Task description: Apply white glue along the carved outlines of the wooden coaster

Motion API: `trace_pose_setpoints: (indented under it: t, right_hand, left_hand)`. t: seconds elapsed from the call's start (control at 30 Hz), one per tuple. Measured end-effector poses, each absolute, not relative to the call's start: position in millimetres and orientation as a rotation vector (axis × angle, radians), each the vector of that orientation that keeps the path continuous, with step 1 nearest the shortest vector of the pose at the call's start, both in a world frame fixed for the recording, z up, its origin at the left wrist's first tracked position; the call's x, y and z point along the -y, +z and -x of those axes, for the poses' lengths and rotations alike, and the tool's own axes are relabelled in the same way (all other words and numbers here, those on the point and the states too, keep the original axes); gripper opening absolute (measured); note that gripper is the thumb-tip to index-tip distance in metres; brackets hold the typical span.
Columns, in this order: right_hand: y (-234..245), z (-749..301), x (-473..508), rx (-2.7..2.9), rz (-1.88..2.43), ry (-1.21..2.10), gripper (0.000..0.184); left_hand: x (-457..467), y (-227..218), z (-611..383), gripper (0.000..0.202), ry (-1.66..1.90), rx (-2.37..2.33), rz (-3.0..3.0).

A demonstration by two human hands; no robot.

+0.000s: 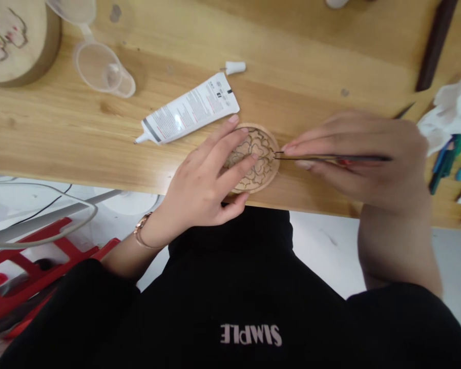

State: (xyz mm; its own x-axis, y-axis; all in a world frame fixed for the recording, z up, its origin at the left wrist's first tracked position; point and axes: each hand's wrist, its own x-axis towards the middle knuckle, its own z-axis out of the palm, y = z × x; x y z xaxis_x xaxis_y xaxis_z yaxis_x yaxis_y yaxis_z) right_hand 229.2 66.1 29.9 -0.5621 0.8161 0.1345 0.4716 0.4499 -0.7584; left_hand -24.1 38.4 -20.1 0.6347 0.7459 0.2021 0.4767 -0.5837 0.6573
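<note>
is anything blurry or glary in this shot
Head view: the right hand and its thin tool are softly blurred; the left hand on the wooden disc is sharper; a small glare spot sits on the glue tube.

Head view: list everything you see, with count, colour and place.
Round wooden disc with wire flower pattern: one, tan, table's near edge.
Thin dark pointed tool: one, tip at disc's right rim.
Plastic glue tube: one, white, behind disc.
Small cap: one, white, behind tube.
Clear plastic cups: two, far left.
Round wooden block: one, tan, far-left corner.
Crumpled tissue: one, white, right edge.
Wooden table: one, light brown.
Left hand: fingers resting on disc.
Right hand: fingers pinching tool.
</note>
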Motion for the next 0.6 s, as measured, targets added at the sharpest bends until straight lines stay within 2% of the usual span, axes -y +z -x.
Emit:
trace_pose_setpoints:
  t: [0.27, 0.6]
  right_hand:
    - [17, -208, -25, 1.712, 1.406, 0.697, 0.018]
    - [-10, -175, 19, 1.162, 1.544, 0.535, 0.020]
  left_hand:
    - [-36, -24, 25, 0.052, 0.743, -0.915, -2.360]
    - [-18, -16, 13, 0.051, 0.667, -1.089, -2.490]
